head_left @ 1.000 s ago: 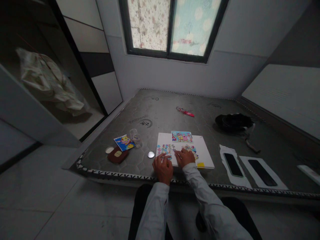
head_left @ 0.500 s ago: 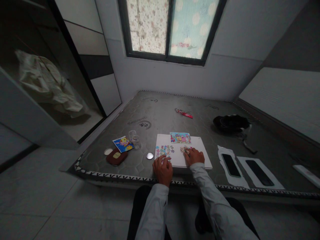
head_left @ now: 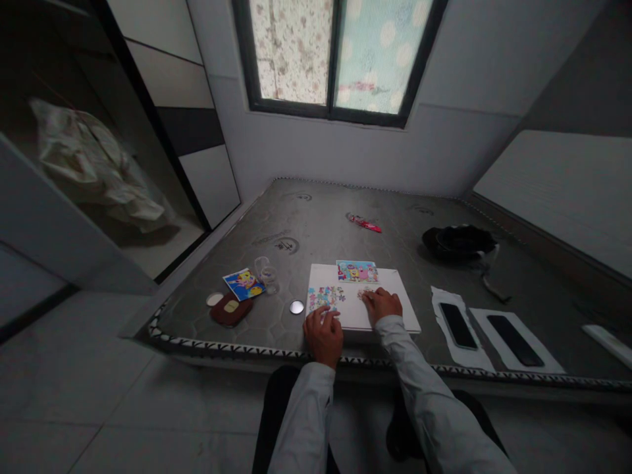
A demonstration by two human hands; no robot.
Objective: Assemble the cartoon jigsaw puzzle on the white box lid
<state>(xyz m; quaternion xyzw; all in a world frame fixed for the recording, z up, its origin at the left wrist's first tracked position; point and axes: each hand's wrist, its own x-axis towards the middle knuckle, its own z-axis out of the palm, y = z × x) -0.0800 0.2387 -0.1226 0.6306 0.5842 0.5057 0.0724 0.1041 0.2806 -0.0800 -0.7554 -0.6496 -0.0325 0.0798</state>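
Note:
A white box [head_left: 355, 317] bears a partly joined jigsaw puzzle [head_left: 323, 296] on its left side and a small pile of loose puzzle pieces [head_left: 364, 292] on its right. My left hand [head_left: 323, 334] rests at the box's near left corner, fingers apart and lying by the puzzle's lower edge. Over the loose pieces, my right hand [head_left: 383, 305] has its fingertips pinched together at a puzzle piece, which they mostly cover. A cartoon picture card [head_left: 357, 271] lies along the box's far edge.
Left of the box are a small round mirror [head_left: 297, 307], a brown pouch [head_left: 231, 311], a blue picture card [head_left: 244, 284] and clear plastic containers [head_left: 267, 275]. To the right lie two phones [head_left: 458, 325] on white sheets and a black bag [head_left: 459, 242]. A red packet [head_left: 365, 223] lies farther back.
My right hand has moved right, from beside the joined puzzle to the loose pieces, and has stayed there over the last half second. My left hand has barely moved.

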